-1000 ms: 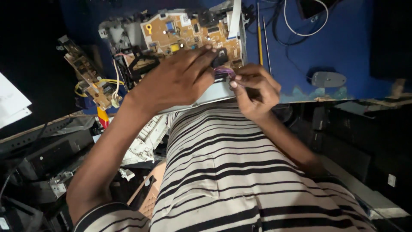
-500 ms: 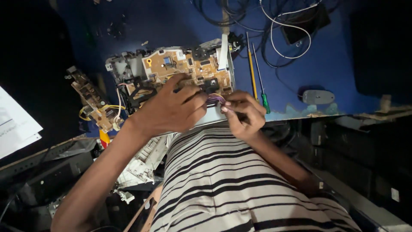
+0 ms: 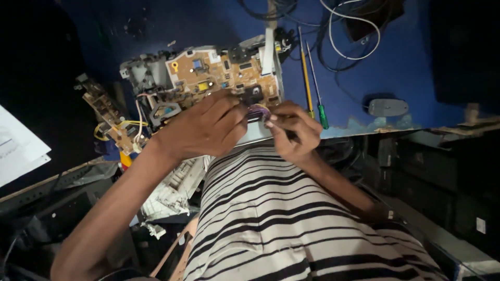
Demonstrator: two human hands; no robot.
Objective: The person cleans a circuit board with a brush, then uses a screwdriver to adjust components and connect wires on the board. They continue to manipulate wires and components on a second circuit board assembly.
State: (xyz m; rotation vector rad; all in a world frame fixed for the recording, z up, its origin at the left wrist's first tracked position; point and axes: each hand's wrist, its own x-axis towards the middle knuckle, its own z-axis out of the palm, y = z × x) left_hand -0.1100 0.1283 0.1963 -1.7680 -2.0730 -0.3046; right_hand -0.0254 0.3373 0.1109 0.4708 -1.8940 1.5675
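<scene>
You pinch a small bundle of purple wires between both hands, right at the near edge of a tan circuit board set in a grey machine frame on the blue table. Your left hand is cupped over the board's front edge, fingers closed on the wires. Your right hand meets it from the other side, fingertips nipped on the same bundle. Compared with a second ago, both hands sit slightly closer to the board's black connector; the grip looks unchanged. Just right of the board lie two slim screwdrivers, one yellow, one green-handled. Further right rests a grey oval object. White paper sheets lie at far left; their print is unreadable. A smaller board with yellow wires hangs left of the frame.
</scene>
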